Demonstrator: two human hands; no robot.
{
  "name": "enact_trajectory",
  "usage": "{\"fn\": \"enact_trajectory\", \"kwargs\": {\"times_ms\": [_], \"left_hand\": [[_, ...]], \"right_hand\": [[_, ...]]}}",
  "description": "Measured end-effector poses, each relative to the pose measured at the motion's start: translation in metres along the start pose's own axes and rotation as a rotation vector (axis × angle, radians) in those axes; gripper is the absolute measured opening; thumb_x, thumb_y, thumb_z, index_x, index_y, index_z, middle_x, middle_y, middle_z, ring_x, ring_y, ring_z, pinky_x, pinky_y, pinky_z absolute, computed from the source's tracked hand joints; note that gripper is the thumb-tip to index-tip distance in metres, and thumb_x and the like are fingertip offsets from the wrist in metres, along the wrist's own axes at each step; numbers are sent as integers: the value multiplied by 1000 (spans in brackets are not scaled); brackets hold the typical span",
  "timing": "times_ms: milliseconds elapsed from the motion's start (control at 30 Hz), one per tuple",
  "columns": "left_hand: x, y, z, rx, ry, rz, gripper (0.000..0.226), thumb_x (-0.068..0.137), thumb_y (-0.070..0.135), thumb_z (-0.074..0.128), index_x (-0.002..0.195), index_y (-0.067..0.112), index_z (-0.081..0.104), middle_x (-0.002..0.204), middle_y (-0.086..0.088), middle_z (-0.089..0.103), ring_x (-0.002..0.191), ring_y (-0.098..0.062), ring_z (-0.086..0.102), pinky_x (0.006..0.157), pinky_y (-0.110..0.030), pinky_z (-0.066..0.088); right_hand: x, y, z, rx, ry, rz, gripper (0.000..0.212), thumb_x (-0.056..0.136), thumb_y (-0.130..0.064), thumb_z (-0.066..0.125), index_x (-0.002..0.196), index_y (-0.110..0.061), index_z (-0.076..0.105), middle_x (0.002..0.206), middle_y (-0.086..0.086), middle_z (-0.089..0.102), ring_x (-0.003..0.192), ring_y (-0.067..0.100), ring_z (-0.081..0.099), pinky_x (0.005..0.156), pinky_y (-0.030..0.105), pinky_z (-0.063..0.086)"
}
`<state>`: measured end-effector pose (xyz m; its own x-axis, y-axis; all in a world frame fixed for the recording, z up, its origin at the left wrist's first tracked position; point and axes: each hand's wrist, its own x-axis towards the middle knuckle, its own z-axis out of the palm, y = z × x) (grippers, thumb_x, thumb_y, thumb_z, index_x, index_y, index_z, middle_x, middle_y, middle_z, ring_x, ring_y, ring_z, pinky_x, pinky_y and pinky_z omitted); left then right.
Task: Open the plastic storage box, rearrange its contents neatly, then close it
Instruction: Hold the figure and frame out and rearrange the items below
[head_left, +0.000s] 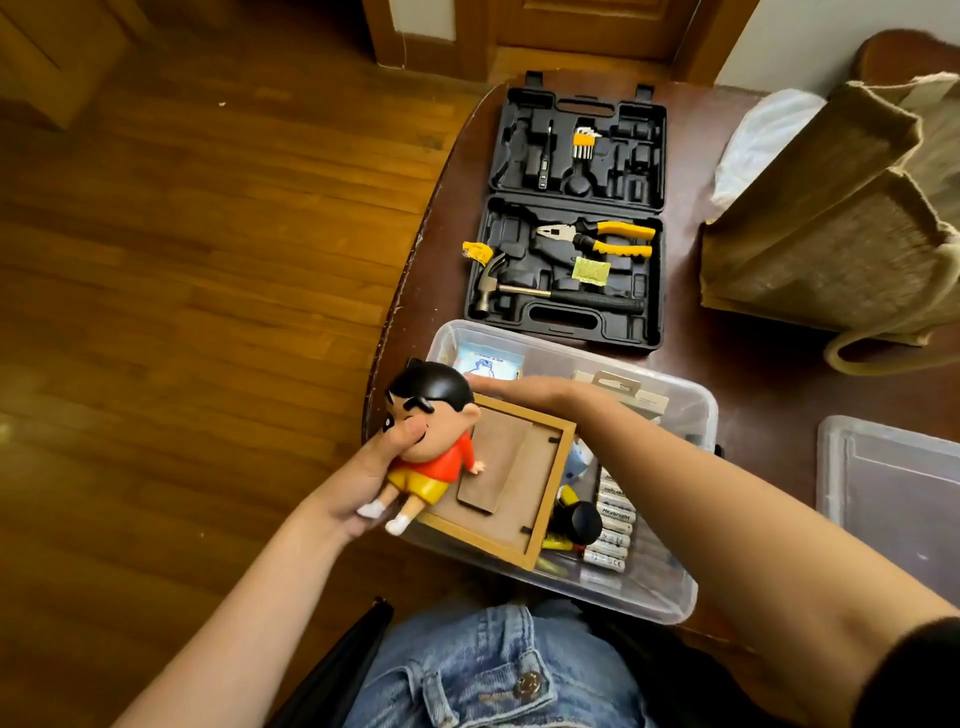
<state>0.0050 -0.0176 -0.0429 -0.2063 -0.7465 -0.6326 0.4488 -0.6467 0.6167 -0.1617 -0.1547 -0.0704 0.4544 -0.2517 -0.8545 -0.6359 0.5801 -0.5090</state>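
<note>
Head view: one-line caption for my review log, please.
Left hand grips a cartoon figurine while right hand steadies a wooden frame in the open storage box.

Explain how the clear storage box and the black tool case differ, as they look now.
The storage box is see-through plastic; the tool case is opaque black. The storage box is one open tub with loose contents such as batteries, its lid lying apart; the tool case is hinged flat open, its tools such as pliers in moulded slots. Both stand open on the table.
</note>
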Motion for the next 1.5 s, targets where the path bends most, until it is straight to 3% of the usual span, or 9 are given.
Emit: {"fn": "enact_trajectory", "kwargs": {"times_ms": [367,467,567,700,767,900,1167,1333,1500], "left_hand": [[-8,-11,-14,-71,-64,44,69,43,60,86,103,29,74,98,-15,72,89,-25,69,66,-24,55],[-12,-3,-14,-68,-30,101,67,35,64,86,93,31,77,86,-8,74,72,-13,70,58,-20,53],[-13,4,-11,-71,-44,157,63,37,67,83,92,36,76,85,-4,75,66,-8,70,54,-18,52],[-11,6,-6,-76,-82,173,65,38,67,83,94,35,76,88,-4,75,64,-7,69,53,-16,51],[-10,3,-5,-162,-41,174,74,31,61,88,93,24,78,89,-7,74,73,-14,71,59,-22,55],[-12,2,-7,-283,3,179,76,21,58,91,86,20,79,89,-5,74,76,-14,70,63,-25,56],[-12,14,-1,-453,20,282,96,22,54,92,105,16,62,97,-3,68,98,-20,63,88,-44,51],[-4,23,12,-493,13,281,99,36,57,86,122,19,55,115,-10,65,111,-28,61,84,-47,55],[13,39,31,-502,142,288,118,28,55,89,132,15,50,119,-12,63,112,-28,62,88,-47,53]], "right_hand": [[11,34,13,553,-22,-69,43,87,-39,61,118,-9,58,98,7,71,77,16,69,66,27,58],[8,43,19,604,71,-104,20,90,-32,58,91,-12,60,67,-1,73,59,10,69,60,26,57],[5,45,23,641,202,-143,33,94,-23,50,63,-17,61,45,-4,63,54,11,60,67,34,52],[-5,45,30,559,262,-170,35,98,-9,40,66,-15,51,64,3,56,62,14,50,64,27,47],[-11,46,31,557,249,-218,29,99,-13,41,72,-13,53,73,11,57,64,21,50,88,36,49],[-20,54,18,549,150,-325,48,88,-42,55,125,-11,55,123,17,62,109,27,59,108,50,36],[-68,111,-32,601,58,-363,53,62,-42,72,106,-15,60,97,3,74,81,14,71,67,24,57],[-84,125,-25,95,74,-282,43,80,-38,65,116,-16,56,105,0,72,94,15,69,76,24,53],[-83,118,-23,13,48,-240,35,84,-32,68,115,-21,55,107,-4,72,98,12,69,74,19,54]]}}
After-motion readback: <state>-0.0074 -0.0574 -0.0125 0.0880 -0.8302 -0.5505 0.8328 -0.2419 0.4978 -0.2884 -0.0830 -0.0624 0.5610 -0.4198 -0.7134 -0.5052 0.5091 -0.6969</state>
